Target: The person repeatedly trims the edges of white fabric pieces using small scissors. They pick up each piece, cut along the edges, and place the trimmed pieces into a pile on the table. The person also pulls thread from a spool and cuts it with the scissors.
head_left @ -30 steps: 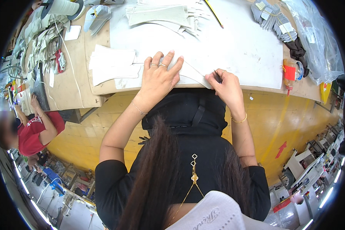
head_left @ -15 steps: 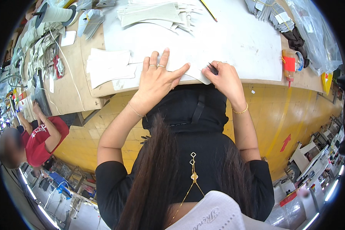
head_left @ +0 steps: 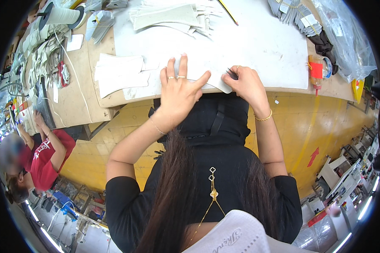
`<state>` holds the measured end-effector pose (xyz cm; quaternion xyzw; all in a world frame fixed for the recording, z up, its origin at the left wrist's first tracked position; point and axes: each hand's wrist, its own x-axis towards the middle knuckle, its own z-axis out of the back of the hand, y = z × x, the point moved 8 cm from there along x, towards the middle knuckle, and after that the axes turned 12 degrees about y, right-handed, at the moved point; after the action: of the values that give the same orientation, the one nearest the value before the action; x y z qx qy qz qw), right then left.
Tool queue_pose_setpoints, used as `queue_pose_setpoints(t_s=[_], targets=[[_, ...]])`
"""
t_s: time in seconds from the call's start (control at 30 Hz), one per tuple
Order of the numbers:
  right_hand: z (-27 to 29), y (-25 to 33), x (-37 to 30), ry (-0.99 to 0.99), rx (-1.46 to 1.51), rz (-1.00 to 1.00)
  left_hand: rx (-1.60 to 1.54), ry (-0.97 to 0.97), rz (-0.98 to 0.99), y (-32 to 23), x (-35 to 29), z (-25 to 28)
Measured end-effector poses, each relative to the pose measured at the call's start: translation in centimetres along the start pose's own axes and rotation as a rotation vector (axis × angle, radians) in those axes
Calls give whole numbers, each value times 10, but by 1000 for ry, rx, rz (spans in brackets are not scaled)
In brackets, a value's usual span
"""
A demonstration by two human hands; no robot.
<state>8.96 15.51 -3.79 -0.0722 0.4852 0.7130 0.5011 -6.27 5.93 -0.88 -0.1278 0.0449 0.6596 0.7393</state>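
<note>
On the far part of the desk point(head_left: 106, 44) lie a stack of pale pieces point(head_left: 164, 17) and a yellow pencil point(head_left: 229, 12); grey bundles point(head_left: 297, 19) sit far right, a red-labelled bottle point(head_left: 316, 71) nearer. White pieces point(head_left: 118, 71) lie just left of the left grip point(head_left: 179, 95), whose fingers spread wide; its underside is hidden. The right grip point(head_left: 248, 84) pinches a dark pointed tool point(head_left: 232, 74). Between both grips, a curved white piece point(head_left: 217, 83) lies at the near edge, its right end just beside the tool.
</note>
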Motion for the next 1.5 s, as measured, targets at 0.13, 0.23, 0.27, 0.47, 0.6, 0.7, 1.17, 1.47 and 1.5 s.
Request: queue_pose_setpoints(t_s=[0.13, 0.23, 0.27, 0.47, 0.6, 0.7, 1.17, 1.47, 1.5], targets=[[2, 4, 4, 15, -32, 18, -206, -95, -107, -28, -4, -4], [4, 18, 15, 25, -115, 96, -202, -87, -163, -31, -2, -13], [4, 24, 21, 24, -119, 121, -185, -60, -142, -27, 0, -16], [-16, 61, 53, 118, -38, 218, -33, -190, -30, 18, -10, -5], [16, 39, 44, 131, -101, 146, -33, -194, 2, 21, -10, -6], [30, 12, 29, 107, -89, 27, -41, -200, 11, 20, -8, -7], [24, 15, 17, -105, -219, 98, 32, -110, -3, 8, 1, 0], [40, 33, 13, -223, -473, 196, 10, -93, -62, -15, 16, 11], [41, 36, 12, -234, -504, 219, -4, -89, -70, -18, 18, 11]])
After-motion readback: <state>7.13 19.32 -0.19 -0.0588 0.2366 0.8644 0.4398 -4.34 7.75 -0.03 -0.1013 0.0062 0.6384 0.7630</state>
